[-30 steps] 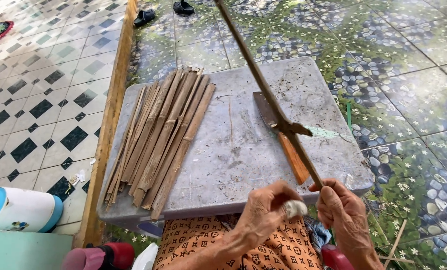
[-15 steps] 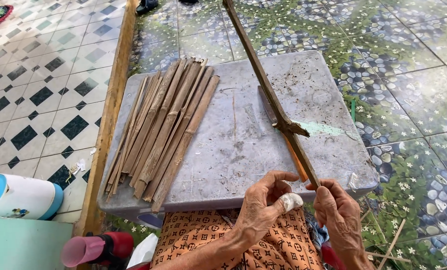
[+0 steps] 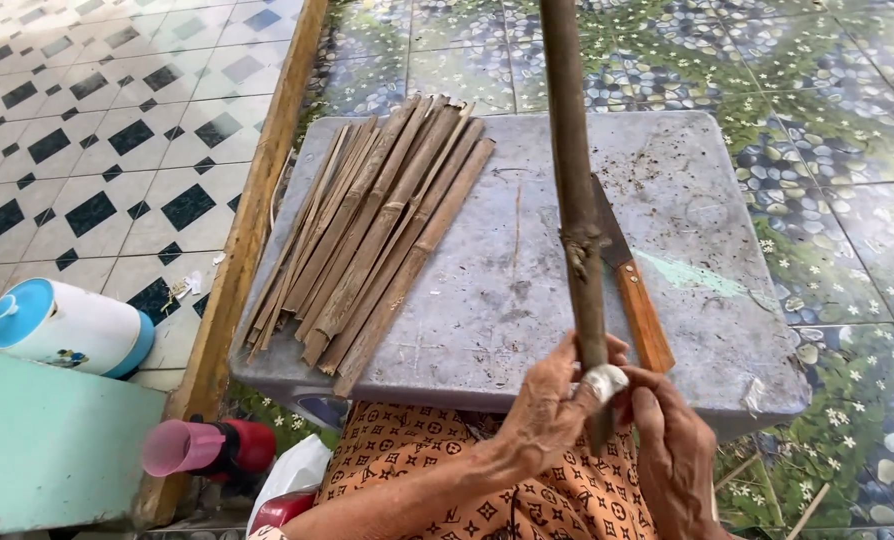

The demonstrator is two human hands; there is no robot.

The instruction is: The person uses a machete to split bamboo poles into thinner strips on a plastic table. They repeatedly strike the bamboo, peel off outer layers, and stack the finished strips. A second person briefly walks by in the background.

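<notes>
- Closest in: a lap in orange patterned cloth point(image 3: 437, 470), tucked under the near edge of the bench point(image 3: 687, 330). Bottom of it runs out of frame.
- Left hand point(image 3: 547, 415) is curled shut around the low end of a long bamboo stick point(image 3: 572, 180), with a white wrap on one finger point(image 3: 605, 381). Right hand point(image 3: 672, 450) is right beside it on the same stick, fingers bent in against it, but its lower part is cut off by the frame edge, so how tight the hold is I can't tell.
- The stick stands nearly upright over the near edge of the bench and goes out the top of frame, so its far end is unseen. There's a knotty node about halfway up.
- Just behind the stick, a knife point(image 3: 632, 290) with an orange-brown wooden handle lies flat near the middle of the bench; the stick covers part of the blade.
- On the left half of the bench, a fanned bundle of split bamboo strips point(image 3: 367, 230) runs from the near-left corner toward the far edge.
- Off the bench at lower left: a pink and red bottle point(image 3: 207, 448), a teal surface point(image 3: 47, 450), a white jug with a blue lid point(image 3: 62, 325).
- Further out: a wooden beam point(image 3: 257, 210) along the left edge of the bench, checkered tiles point(image 3: 87, 150) beyond it, pebble-print tiles point(image 3: 827, 150) right.
</notes>
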